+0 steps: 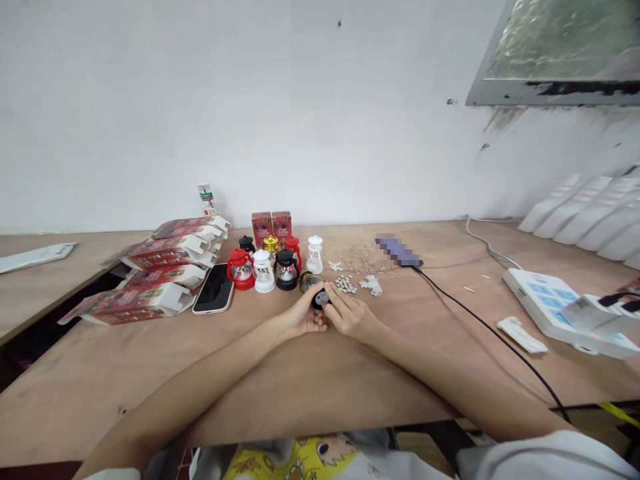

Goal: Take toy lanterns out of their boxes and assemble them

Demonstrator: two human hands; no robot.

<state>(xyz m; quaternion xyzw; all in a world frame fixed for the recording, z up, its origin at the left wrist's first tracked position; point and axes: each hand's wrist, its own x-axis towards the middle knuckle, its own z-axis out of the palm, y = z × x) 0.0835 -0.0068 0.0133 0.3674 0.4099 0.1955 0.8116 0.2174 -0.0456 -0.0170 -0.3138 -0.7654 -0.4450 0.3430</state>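
Black miniature lantern (321, 301) is held tilted between the left hand (303, 319) and the right hand (354, 315), just above or on the worktop (320, 380) near its middle; which of the two, I cannot tell. Both hands are closed around it: the left cradles it from the side, while the right lays its fingertips on the dark round base, which faces the person. Part of the body shows beyond the fingers. Just past the hands stand seven upright lanterns: in front, a red one (242, 271), a white one (264, 272) and a black one (287, 271); behind and to the right, another black, a gold, another red and another white. Two small red boxes (271, 227) stand behind them. Right of the hands lie small round pieces (345, 284), whitish pieces (371, 285) and thin wire pieces (364, 261). To the left lie a dark-screened phone (214, 289) and several red cartons (140, 303) with open flaps.
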